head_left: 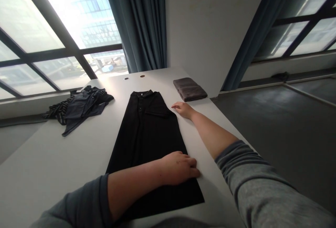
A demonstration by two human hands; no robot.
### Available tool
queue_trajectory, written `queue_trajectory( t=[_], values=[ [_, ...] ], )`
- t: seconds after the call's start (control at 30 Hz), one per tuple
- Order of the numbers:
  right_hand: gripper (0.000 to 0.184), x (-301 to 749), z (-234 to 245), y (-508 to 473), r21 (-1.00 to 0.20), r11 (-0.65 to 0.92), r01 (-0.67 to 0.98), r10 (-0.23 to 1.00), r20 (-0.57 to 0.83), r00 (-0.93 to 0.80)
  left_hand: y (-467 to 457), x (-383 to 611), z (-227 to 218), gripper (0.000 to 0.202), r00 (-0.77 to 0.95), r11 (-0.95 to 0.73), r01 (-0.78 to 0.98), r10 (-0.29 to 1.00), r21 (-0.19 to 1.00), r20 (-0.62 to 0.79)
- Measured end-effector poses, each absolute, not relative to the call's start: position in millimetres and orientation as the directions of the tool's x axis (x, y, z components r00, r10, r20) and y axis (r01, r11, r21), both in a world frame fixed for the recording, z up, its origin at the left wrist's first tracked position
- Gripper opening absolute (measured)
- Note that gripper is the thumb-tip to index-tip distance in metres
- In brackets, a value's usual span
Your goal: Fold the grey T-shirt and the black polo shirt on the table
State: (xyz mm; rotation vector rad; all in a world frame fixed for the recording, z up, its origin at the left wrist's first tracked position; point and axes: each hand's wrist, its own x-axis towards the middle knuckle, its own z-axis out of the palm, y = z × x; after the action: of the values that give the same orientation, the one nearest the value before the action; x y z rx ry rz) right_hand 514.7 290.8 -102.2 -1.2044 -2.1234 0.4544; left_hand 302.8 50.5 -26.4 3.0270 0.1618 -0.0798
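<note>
A long black shirt (157, 133) with a collar and a buttoned front lies on the white table, its collar at the far end. One short sleeve is folded inward across its upper right part. My left hand (181, 168) reaches over the lower part of the shirt, its fingers curled down at the right edge; the fingertips are partly hidden. Farther up, my right hand (183, 110) rests on the table just right of the sleeve fold, with its fingers stretched toward the cloth and nothing seen in them.
A folded grey-brown garment (190, 89) lies at the table's far right edge. On the left is a loose heap of dark clothes (84, 105), some striped. Two round cable holes (142, 76) sit near the back edge of the white table (65, 165). Windows and curtains stand behind.
</note>
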Motion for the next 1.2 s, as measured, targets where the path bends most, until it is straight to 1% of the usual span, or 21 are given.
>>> queue_trajectory(
  t=[0.07, 0.17, 0.3, 0.4, 0.5, 0.57, 0.63, 0.7, 0.8, 0.9, 1.03, 1.2],
  values=[
    [0.029, 512, -102, 292, -0.565, 0.515, 0.645, 0.857, 0.369, -0.360, 49, 298, -18, 0.015, 0.995, -0.990, 0.096, 0.092, 0.106, -0.045],
    [0.030, 505, -103, 298, -0.546, 0.512, 0.663, 0.858, 0.362, -0.365, 46, 286, -3, 0.013, 0.995, -0.987, 0.104, 0.102, 0.123, -0.021],
    [0.046, 485, -105, 325, -0.497, 0.537, 0.682, 0.843, 0.331, -0.423, 40, 266, 11, 0.011, 0.982, -0.972, 0.186, 0.186, 0.144, -0.014],
    [0.057, 466, -104, 356, -0.436, 0.539, 0.721, 0.842, 0.304, -0.445, 37, 251, 15, 0.013, 0.973, -0.965, 0.219, 0.227, 0.144, 0.039],
    [0.051, 450, -101, 386, -0.365, 0.501, 0.785, 0.862, 0.288, -0.416, 32, 237, 15, 0.016, 0.964, -0.963, 0.228, 0.244, 0.142, 0.107],
    [0.043, 443, -99, 401, -0.326, 0.462, 0.825, 0.880, 0.285, -0.381, 29, 228, 16, 0.015, 0.955, -0.957, 0.251, 0.269, 0.148, 0.122],
    [0.037, 439, -97, 411, -0.315, 0.430, 0.846, 0.894, 0.281, -0.350, 25, 220, 18, 0.014, 0.946, -0.947, 0.277, 0.298, 0.164, 0.125],
    [0.034, 437, -95, 417, -0.343, 0.420, 0.840, 0.901, 0.271, -0.340, 22, 213, 19, 0.013, 0.936, -0.937, 0.297, 0.324, 0.186, 0.137],
    [0.037, 437, -88, 425, -0.419, 0.413, 0.809, 0.910, 0.231, -0.346, 19, 204, 19, 0.012, 0.927, -0.928, 0.305, 0.341, 0.213, 0.158],
    [0.039, 434, -75, 430, -0.433, 0.412, 0.802, 0.911, 0.199, -0.361, 18, 196, 17, 0.013, 0.921, -0.928, 0.306, 0.345, 0.212, 0.183],
    [0.035, 417, -53, 435, -0.382, 0.432, 0.817, 0.901, 0.218, -0.375, 14, 183, 16, 0.012, 0.906, -0.924, 0.321, 0.363, 0.208, 0.216],
    [0.035, 384, -38, 439, -0.260, 0.426, 0.866, 0.900, 0.215, -0.378, 5, 163, 21, 0.011, 0.892, -0.917, 0.342, 0.386, 0.207, 0.234]
  ],
)
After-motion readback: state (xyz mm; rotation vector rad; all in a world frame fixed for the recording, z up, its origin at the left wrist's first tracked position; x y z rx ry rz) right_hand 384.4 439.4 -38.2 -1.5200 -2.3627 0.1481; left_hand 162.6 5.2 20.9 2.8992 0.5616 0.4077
